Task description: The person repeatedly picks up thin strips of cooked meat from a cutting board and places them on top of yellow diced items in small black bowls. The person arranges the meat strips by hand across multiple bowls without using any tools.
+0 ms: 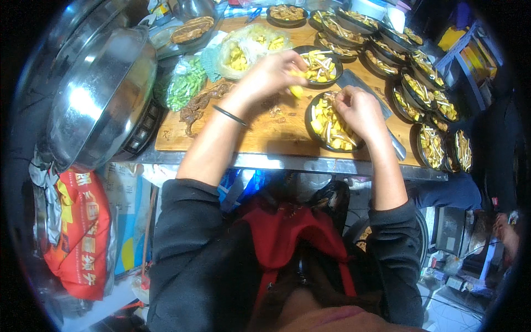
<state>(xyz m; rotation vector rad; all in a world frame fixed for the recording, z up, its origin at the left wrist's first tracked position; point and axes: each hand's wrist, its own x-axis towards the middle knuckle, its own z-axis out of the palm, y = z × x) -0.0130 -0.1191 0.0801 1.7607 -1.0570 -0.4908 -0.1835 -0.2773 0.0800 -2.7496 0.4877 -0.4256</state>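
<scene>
My left hand [276, 73] is closed around some yellow food chunks [297, 91], which show below its fingers. It hovers over the wooden board, beside a black bowl [338, 71] of yellow chunks and pale strips. Nearer to me stands another black bowl [332, 128] with similar food. My right hand [358, 110] is at its upper right side, fingertips pinched together over the food; whatever they hold is hidden. Beyond my left hand lies an opened clear plastic bag [223, 54] with more yellow chunks. Dark strips of cooked meat [206, 105] lie on the board [265, 133].
Many filled black bowls [381, 63] crowd the right side, some stacked. A cleaver [395, 143] lies right of the near bowl. Large metal bowls [99, 88] stand left, near a bag of green vegetables [185, 83]. Another person [492, 144] is at the far right.
</scene>
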